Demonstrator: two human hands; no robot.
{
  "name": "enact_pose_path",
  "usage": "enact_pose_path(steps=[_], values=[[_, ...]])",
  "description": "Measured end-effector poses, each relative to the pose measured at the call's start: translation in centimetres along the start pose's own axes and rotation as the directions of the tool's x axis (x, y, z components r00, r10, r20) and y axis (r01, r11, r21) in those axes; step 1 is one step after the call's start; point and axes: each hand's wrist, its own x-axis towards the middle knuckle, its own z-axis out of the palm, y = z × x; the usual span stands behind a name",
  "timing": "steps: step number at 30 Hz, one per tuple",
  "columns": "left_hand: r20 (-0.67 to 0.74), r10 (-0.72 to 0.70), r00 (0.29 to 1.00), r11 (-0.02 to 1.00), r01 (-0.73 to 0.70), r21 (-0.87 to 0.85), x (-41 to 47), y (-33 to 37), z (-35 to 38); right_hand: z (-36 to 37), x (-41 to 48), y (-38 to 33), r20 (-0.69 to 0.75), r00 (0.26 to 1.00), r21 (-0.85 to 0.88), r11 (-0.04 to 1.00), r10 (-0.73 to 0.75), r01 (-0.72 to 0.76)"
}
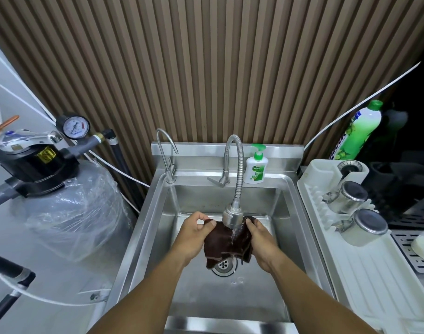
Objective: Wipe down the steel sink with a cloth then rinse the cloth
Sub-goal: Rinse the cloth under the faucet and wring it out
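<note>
The dark brown cloth (226, 239) hangs between both hands under the running faucet (232, 216): left hand (194, 233) pinches its left corner, right hand (260, 239) grips its right edge.

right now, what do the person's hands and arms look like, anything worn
Nothing worn: the left hand and right hand have no gloves, no watch or bracelet shows at the wrists, and both arms are bare, with no sleeve in view.

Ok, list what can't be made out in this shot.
Head view:
- Drain: partly covered by the brown cloth.
- Cloth's top edge: behind the faucet head.
- Pressure gauge reading: too small.
- White object at the right edge: cut off.
</note>
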Motion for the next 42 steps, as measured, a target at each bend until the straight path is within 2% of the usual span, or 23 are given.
enact_pose_path(steps=[7, 13, 18, 22, 25, 29, 33, 36, 40, 42], values=[[0.000, -0.108, 0.994, 0.957, 0.104, -0.272, 0.1, -0.8, -0.2, -0.7, 0.4, 0.4, 0.040, 0.997, -0.038, 0.997, -0.071, 0.072], [0.033, -0.161, 0.986, 0.926, 0.163, -0.341, 0.2, -1.0, -0.6, -1.8, 0.6, 0.3, 0.092, 0.996, -0.023, 1.000, -0.001, 0.003], [0.046, -0.209, 0.977, 0.924, 0.213, -0.318, 0.4, -1.3, -0.7, -1.6, -0.4, -0.4, 0.112, 0.994, -0.053, 0.998, -0.015, 0.021], [-0.083, -0.141, 0.987, 0.963, 0.117, -0.241, 0.7, -1.3, -0.6, -1.1, -1.2, -1.3, 0.016, 0.998, -0.112, 0.991, -0.067, 0.069], [-0.121, -0.055, 0.991, 0.982, 0.031, -0.188, 0.7, -0.7, -0.6, -1.1, -1.5, -1.5, -0.089, 0.981, -0.148, 0.976, -0.172, 0.158], [-0.165, -0.035, 0.986, 0.988, 0.009, -0.154, 1.0, -0.4, 0.7, 0.0, -1.8, -1.1, -0.138, 0.972, -0.126, 0.977, -0.188, 0.171], [-0.032, -0.111, 0.993, 0.957, 0.098, -0.272, 0.9, -0.7, 1.9, 0.8, -1.6, -0.7, -0.102, 0.992, 0.015, 0.997, -0.073, 0.074], [0.039, -0.199, 0.979, 0.924, 0.201, -0.327, 0.9, -1.4, 2.5, 0.4, -2.0, -0.7, -0.064, 0.998, 0.042, 0.999, -0.028, 0.031], [0.016, -0.382, 0.924, 0.866, 0.364, -0.343, 0.9, -1.4, 3.9, -0.5, -2.4, -0.8, -0.071, 0.996, 0.082, 0.995, -0.050, 0.055], [0.079, -0.473, 0.878, 0.797, 0.464, -0.386, 1.0, -1.2, 4.8, -0.8, -2.5, -0.9, -0.090, 0.995, 0.078, 0.995, -0.049, 0.056]])
